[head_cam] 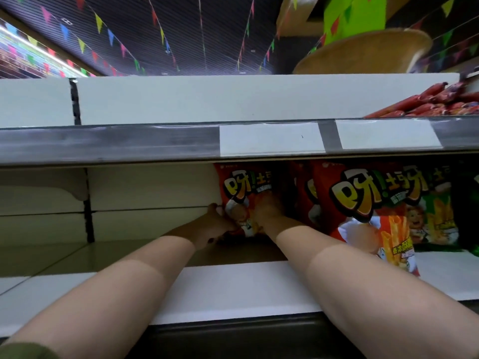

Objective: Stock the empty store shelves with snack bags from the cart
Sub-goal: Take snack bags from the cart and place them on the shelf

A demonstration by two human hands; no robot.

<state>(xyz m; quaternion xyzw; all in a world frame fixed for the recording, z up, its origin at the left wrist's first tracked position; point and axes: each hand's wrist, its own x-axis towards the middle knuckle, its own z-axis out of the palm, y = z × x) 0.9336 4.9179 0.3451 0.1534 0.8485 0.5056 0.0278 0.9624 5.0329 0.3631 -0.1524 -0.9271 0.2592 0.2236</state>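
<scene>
One red snack bag (242, 187) is held upright on the shelf (233, 288). It is gripped at its sides by the left hand (216, 224) and the right hand (269, 212).

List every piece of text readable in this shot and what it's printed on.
"呀!土", next character cut off: big yellow letters on the red snack bag held by the left hand and right hand.
"呀!土", doubled by motion blur: the front red bag to its right.
Small print on both bags and on the green bag: too blurred to read.
White shelf-edge labels: blank.
</scene>
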